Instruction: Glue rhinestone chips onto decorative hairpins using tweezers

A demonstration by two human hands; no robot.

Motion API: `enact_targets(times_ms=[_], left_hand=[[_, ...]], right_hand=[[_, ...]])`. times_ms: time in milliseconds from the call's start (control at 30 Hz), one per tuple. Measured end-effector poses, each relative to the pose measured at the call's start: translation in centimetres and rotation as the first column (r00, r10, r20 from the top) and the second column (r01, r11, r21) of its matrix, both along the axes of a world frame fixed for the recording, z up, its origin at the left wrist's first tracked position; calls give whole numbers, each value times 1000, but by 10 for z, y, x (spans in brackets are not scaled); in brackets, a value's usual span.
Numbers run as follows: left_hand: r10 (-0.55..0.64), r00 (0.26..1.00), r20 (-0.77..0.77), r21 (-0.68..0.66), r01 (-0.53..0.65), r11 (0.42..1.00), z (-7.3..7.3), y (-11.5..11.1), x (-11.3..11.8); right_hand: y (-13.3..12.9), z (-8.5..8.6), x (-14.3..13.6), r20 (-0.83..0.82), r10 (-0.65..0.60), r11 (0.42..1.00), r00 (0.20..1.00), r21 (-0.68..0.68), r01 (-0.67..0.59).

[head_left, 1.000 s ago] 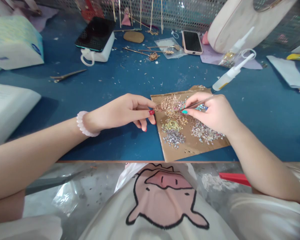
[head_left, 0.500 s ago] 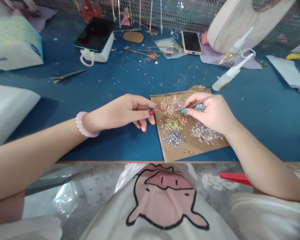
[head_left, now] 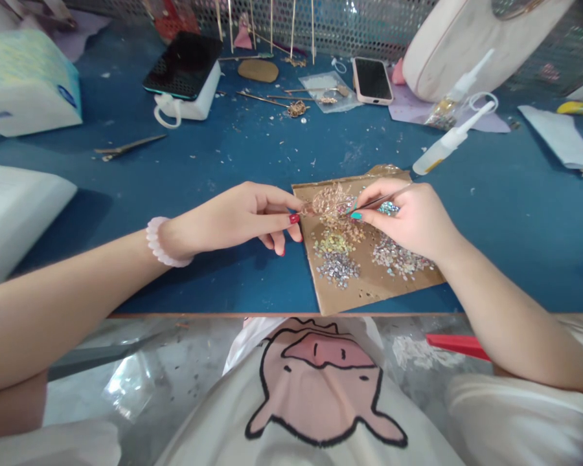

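Note:
My left hand (head_left: 252,217) pinches the left end of a gold wire ornament (head_left: 331,199) between thumb and forefinger. The ornament's looped filigree part hangs over a piece of brown cardboard (head_left: 354,299). My right hand (head_left: 408,217) is closed on thin metal tweezers (head_left: 383,199), whose tips point at the ornament; whether they hold a stone is too small to tell. Several piles of small rhinestones lie on the cardboard: a silver-grey pile (head_left: 339,268), a yellow pile (head_left: 333,243), and a pale pile (head_left: 402,256) partly under my right hand.
Behind the cardboard lies a white glue bottle (head_left: 440,154). Farther back are a phone (head_left: 372,81), a plastic bag (head_left: 330,92), gold hairpins (head_left: 297,108) and a black-topped device (head_left: 184,68). Metal scissors or tweezers (head_left: 131,147) and a tissue pack (head_left: 32,84) sit at left.
The tweezer tips in my right hand have shifted slightly left and down by the ornament. My left hand keeps its pinch in the same place.

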State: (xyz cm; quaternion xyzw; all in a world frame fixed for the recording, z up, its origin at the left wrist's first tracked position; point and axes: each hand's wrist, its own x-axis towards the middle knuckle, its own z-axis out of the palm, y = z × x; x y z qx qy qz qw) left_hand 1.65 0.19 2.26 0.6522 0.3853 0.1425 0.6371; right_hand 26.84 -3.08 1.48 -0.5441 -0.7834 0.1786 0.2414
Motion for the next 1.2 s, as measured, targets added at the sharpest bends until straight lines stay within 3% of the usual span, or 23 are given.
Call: enact_targets(times_ms=[1200], left_hand=[[-66, 998, -11, 49, 66, 997, -2, 2, -3]], right_hand=[[-3, -2, -3, -6, 99, 992, 995, 80, -98]])
